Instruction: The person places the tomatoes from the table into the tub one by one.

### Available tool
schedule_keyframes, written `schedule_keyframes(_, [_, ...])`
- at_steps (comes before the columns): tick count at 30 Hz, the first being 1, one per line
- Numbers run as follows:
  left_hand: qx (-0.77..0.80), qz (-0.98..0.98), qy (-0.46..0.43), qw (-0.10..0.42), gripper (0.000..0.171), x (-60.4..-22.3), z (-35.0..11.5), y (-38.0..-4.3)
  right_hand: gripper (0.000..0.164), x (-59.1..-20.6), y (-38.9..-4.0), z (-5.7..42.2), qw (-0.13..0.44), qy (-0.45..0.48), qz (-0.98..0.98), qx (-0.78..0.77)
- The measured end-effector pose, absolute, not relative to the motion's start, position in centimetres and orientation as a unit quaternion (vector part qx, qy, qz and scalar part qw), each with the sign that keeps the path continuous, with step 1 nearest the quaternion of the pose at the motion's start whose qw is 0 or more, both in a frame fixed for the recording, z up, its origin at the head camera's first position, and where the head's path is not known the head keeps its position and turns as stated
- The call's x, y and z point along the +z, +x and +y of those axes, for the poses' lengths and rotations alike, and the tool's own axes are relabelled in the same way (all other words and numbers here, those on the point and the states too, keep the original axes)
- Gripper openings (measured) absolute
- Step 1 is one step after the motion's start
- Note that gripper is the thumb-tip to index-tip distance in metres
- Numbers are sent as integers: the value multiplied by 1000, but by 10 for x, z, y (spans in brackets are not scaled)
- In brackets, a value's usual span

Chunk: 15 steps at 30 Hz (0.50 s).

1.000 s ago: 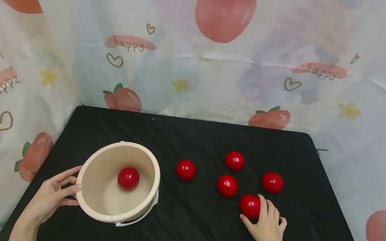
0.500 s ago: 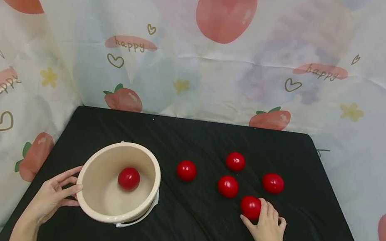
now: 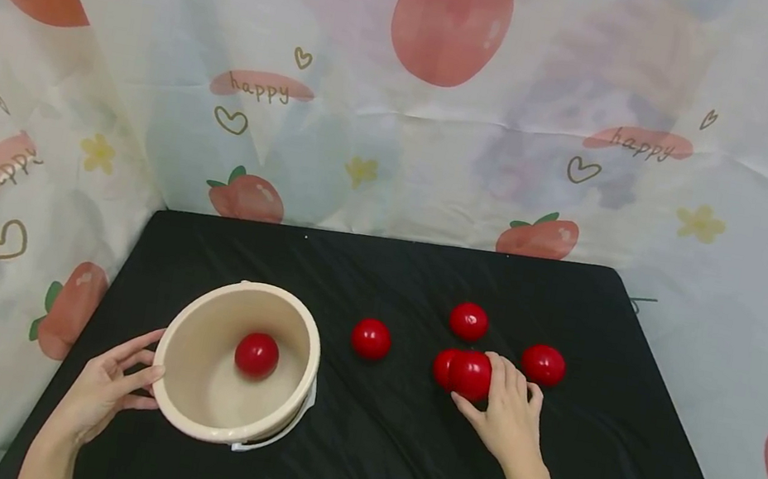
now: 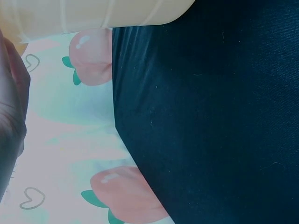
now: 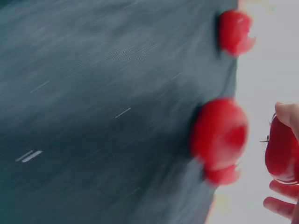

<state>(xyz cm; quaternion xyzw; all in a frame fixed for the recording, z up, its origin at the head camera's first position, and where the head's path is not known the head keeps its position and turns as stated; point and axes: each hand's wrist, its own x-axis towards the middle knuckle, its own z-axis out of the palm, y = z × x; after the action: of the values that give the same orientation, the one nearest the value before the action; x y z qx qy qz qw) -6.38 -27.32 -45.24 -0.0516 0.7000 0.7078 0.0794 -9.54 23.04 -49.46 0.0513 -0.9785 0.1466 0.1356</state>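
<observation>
My right hand point(image 3: 510, 414) grips a glossy red tomato point(image 3: 471, 376) by its side, lifted above the black table. Behind it, another tomato point(image 3: 442, 368) is partly hidden. A small dark stem shows on the held tomato point(image 5: 281, 154) in the right wrist view, at the right edge. At left, a cream bucket point(image 3: 189, 326) stands with its mouth toward me and one tomato point(image 3: 256, 356) inside. My left hand point(image 3: 103, 392) holds the bucket's left side, thumb at the rim. Only the bucket's lower wall point(image 4: 103, 16) shows in the left wrist view.
More tomatoes lie on the black-covered table point(image 3: 365, 454): one right of the bucket point(image 3: 371, 339), a far tomato point(image 3: 469, 321) and a right-hand tomato point(image 3: 543, 364). The bucket's white handle point(image 3: 281, 434) hangs at its lower right. A fruit-printed curtain point(image 3: 398, 150) stands behind and beside the table.
My right hand has raised the nearest tomato off the table and carried it left and away from me, in front of another tomato. The left hand and bucket stay put.
</observation>
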Motion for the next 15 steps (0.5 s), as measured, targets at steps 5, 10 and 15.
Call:
schedule_keyframes(5, [708, 700, -51, 81, 47, -452, -273, -64, 79, -472, -110, 198, 165, 113, -969, 143])
schedule_keyframes(10, [710, 698, -49, 80, 47, -452, -273, -63, 77, -456, -122, 162, 188, 180, -955, 140])
schedule_keyframes(15, [710, 697, -50, 80, 47, -450, -273, -63, 76, -445, -130, 128, 193, 231, -945, 131])
